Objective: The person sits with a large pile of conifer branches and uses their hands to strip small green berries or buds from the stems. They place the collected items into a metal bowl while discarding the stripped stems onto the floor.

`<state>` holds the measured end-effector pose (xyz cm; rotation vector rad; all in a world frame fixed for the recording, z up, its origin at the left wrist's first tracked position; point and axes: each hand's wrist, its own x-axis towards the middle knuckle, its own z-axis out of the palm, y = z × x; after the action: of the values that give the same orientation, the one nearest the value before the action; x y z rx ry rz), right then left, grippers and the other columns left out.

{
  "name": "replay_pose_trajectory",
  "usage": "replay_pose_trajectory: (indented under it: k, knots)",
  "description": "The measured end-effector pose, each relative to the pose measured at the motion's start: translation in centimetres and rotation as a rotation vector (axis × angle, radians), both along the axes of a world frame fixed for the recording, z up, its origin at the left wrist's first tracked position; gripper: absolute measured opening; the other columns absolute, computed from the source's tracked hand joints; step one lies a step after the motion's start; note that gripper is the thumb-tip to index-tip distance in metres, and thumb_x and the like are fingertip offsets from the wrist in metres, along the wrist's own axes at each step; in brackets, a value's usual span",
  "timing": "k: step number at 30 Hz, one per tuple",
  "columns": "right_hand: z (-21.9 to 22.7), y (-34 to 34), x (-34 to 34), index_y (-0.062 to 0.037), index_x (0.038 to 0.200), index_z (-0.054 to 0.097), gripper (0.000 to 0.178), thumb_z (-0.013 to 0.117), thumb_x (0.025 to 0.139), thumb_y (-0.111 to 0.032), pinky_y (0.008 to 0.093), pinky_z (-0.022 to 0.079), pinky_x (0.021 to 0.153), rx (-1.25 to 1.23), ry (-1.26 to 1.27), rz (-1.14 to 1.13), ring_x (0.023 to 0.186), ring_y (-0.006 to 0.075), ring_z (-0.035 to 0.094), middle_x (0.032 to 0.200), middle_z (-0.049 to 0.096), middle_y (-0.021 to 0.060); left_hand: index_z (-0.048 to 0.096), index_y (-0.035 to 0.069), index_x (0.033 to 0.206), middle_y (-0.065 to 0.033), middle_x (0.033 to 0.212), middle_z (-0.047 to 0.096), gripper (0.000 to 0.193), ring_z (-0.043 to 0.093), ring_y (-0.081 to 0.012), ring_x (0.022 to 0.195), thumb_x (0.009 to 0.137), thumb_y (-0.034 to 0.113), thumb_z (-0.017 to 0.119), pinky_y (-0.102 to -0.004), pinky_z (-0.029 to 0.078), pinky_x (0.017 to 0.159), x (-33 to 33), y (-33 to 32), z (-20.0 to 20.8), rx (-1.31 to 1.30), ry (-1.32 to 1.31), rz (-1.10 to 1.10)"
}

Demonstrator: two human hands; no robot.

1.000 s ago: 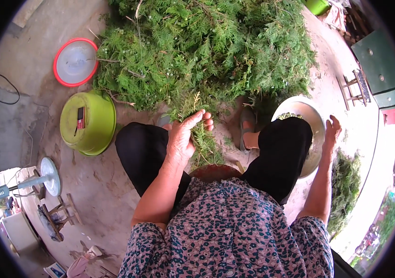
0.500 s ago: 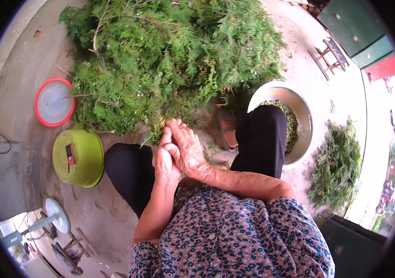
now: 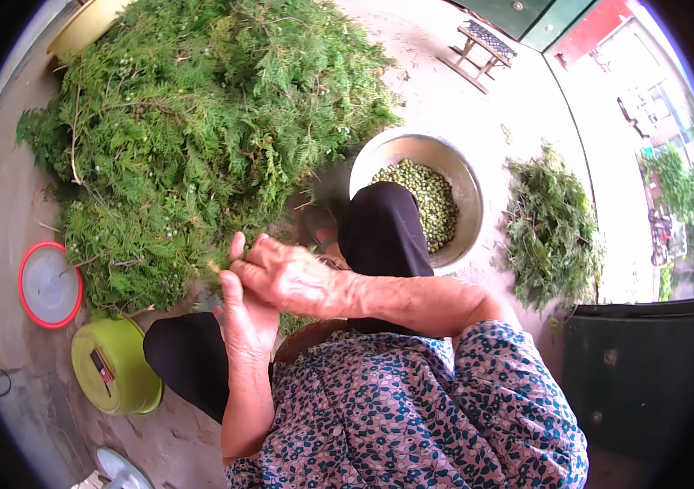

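In front of my lap my two hands meet. My left hand point(image 3: 247, 322) is below, thumb up and fingers partly hidden, closed around what looks like a small evergreen sprig point(image 3: 215, 266), its tip blurred. Over it my right hand point(image 3: 288, 279) bends its fingers in a pinch at the left fingers; what it pinches is hidden. Beyond them a large heap of evergreen branches point(image 3: 176, 114) with small pale berries spreads on the floor. By my right knee a wide metal basin point(image 3: 467, 191) holds many small green berries point(image 3: 428, 200).
Left of my knee sits an upturned lime-green tub point(image 3: 131, 367) with a dark flat object on it. A red-rimmed round container point(image 3: 53, 285) lies behind it. On the right is a smaller branch pile point(image 3: 550, 228). A low stool point(image 3: 481, 53) and a yellowish basin point(image 3: 86, 24) stand farther off.
My view has swung right. The hands were laid together, right over left; now the right fingers are bent at the left fingers and its forearm lies more level.
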<state>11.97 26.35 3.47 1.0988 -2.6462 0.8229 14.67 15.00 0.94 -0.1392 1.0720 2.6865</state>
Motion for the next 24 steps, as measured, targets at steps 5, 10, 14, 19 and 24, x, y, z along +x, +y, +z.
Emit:
replay_pose_trajectory:
  k: [5,10,14,19,24]
  knots:
    - [-1.8,16.4,-0.5,-0.0031,0.108,0.05,0.032,0.049,0.077,-0.014,0.0336,0.048,0.07,0.377,0.258,-0.299,0.084,0.028,0.052,0.095,0.054,0.0132,0.027,0.007,0.13,-0.014,0.131,0.032,0.072,0.032,-0.0293,0.12,0.078,0.05,0.052,-0.0461,0.03,0.096,-0.7,-1.2,0.2,-0.161,0.035,-0.165]
    - [-1.9,50.3,4.7,-0.0076,0.114,0.052,0.034,0.045,0.082,-0.017,0.0389,0.045,0.075,0.525,-0.1,-1.344,0.086,0.0295,0.055,0.102,0.055,0.0164,0.043,0.003,0.118,-0.0131,0.12,0.046,0.047,0.042,-0.0266,0.113,0.085,0.036,0.048,-0.0439,0.032,0.097,-1.6,-10.0,-0.7,-0.061,-0.108,0.352]
    - [-3.3,65.7,7.9,-0.0083,0.107,0.057,0.029,0.05,0.079,-0.012,0.04,0.047,0.068,0.936,-0.014,-1.494,0.083,0.0294,0.057,0.098,0.057,0.0175,0.052,0.005,0.106,-0.0091,0.11,0.055,0.036,0.05,-0.0224,0.104,0.084,0.034,0.051,-0.0393,0.037,0.091,-1.1,-16.1,-0.3,0.051,-0.06,0.594]
    - [-8.9,48.8,-6.2,-0.0025,0.107,0.055,0.028,0.038,0.086,-0.012,0.0302,0.047,0.066,-0.256,-0.121,-1.021,0.082,0.0194,0.058,0.102,0.058,0.0127,0.055,0.005,0.1,-0.0077,0.101,0.058,0.032,0.055,-0.0207,0.093,0.084,0.032,0.052,-0.039,0.043,0.084,-0.2,-18.3,1.3,0.212,-0.057,0.615]
    - [-6.9,20.0,-11.4,0.0011,0.098,0.059,0.02,0.053,0.082,-0.01,0.023,0.044,0.055,-0.437,-0.193,-0.566,0.059,0.0116,0.054,0.081,0.06,0.0065,0.053,0.003,0.103,-0.0062,0.097,0.059,0.033,0.057,-0.0176,0.085,0.082,0.028,0.056,-0.0368,0.044,0.08,1.2,-18.0,1.7,0.206,-0.024,0.631]
